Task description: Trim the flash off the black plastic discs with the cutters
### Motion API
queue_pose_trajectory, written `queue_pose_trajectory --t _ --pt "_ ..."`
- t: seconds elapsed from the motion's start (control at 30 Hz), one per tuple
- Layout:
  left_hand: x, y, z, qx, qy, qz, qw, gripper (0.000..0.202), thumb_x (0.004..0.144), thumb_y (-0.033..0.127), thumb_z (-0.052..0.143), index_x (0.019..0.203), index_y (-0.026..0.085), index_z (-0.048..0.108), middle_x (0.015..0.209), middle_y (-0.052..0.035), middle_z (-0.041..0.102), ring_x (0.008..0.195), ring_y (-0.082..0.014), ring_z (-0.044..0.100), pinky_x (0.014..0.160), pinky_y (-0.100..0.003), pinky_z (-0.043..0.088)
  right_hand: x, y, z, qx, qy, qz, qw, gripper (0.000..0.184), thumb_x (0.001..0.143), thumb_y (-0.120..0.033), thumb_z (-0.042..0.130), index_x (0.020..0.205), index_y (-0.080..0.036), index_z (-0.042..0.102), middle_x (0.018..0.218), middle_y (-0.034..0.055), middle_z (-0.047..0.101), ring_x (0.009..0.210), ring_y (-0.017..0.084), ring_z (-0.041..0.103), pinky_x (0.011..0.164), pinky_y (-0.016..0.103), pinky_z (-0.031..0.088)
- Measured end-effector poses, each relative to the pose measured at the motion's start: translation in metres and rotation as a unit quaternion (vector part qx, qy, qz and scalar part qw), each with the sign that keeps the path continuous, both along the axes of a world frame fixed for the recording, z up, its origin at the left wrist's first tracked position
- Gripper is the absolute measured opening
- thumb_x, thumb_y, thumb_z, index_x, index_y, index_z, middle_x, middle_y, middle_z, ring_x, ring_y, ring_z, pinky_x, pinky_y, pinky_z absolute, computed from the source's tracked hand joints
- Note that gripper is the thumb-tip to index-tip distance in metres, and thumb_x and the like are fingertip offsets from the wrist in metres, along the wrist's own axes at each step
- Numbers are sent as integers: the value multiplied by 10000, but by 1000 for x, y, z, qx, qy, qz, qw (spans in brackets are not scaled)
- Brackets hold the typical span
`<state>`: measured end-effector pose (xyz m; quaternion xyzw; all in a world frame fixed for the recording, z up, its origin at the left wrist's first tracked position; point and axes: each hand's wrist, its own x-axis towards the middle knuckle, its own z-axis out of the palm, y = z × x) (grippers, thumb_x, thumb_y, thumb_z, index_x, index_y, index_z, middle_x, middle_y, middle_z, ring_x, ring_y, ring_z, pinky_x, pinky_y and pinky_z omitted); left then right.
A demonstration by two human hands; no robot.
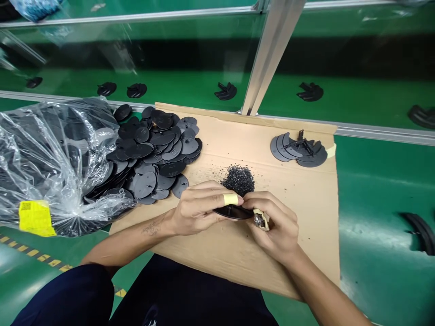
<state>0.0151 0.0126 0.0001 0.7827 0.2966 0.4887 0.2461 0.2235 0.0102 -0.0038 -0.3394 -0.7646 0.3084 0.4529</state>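
My left hand (199,208) is closed around a black plastic disc (234,212), holding it edge-on over the cardboard sheet (299,217); yellow tape wraps one fingertip. My right hand (275,226) is closed on a small tape-wrapped metal tool (261,220), its tip against the disc's edge. Just beyond the hands lies a small heap of black shavings (238,179). A pile of several black discs (156,149) spills from a clear plastic bag (44,163) on the left.
A fanned stack of discs with a black clip (299,148) rests at the cardboard's far right. Behind runs a green conveyor belt (356,99) carrying spaced black parts (226,91). A slanted aluminium post (268,54) rises from the rail. My dark-trousered knees are below.
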Motion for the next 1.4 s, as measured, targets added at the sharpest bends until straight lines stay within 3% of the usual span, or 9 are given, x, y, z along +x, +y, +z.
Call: queue_pose_trajectory --t 0.27,0.47,0.7,0.83,1.1,1.3,1.4 --pt "3 0 4 4 -15 9 1000 191 901 174 746 1089 147 727 891 -73 800 826 -155 748 732 -275 610 -2 1 -2 2 12 7 1000 207 877 -42 611 980 -220 633 944 72 710 856 194 710 723 321 592" --pt "3 3 4 -19 -20 15 999 253 893 300 767 1082 138 725 852 -77 781 807 -168 718 736 -306 607 -2 0 -3 -12 31 13 999 221 860 -44 625 982 -227 645 952 65 714 857 195 711 723 320 594" --pt "3 3 3 -26 -27 8 999 223 901 252 754 1085 130 724 898 -87 783 853 -167 730 775 -298 614 -1 1 -5 20 15 4 1000 211 869 -58 612 998 -222 642 962 83 717 864 210 711 703 340 595" --pt "3 4 1 -5 -11 -6 1000 195 945 228 695 1099 110 714 933 -105 782 897 -173 731 809 -310 619 -2 -1 -5 43 2 -11 999 214 869 -59 618 1003 -224 642 965 84 721 854 208 713 698 341 596" --pt "2 -1 2 78 51 26 995 143 969 185 634 1059 94 696 901 -110 769 876 -195 715 772 -350 635 -3 -1 -5 87 -25 -17 996 214 897 -47 549 1011 -206 637 965 89 720 826 187 693 699 333 586" --pt "3 -2 5 91 72 38 992 107 920 193 716 996 119 704 851 -79 744 826 -175 696 718 -324 628 0 0 -6 112 6 -2 994 214 895 -75 598 1054 -209 648 990 98 731 793 193 680 648 342 557" --pt "3 0 4 86 60 32 994 180 915 273 738 1026 135 706 849 -69 740 810 -165 693 710 -317 624 1 0 -8 125 7 23 992 213 888 -60 594 1035 -202 652 966 94 734 751 184 653 641 347 540"
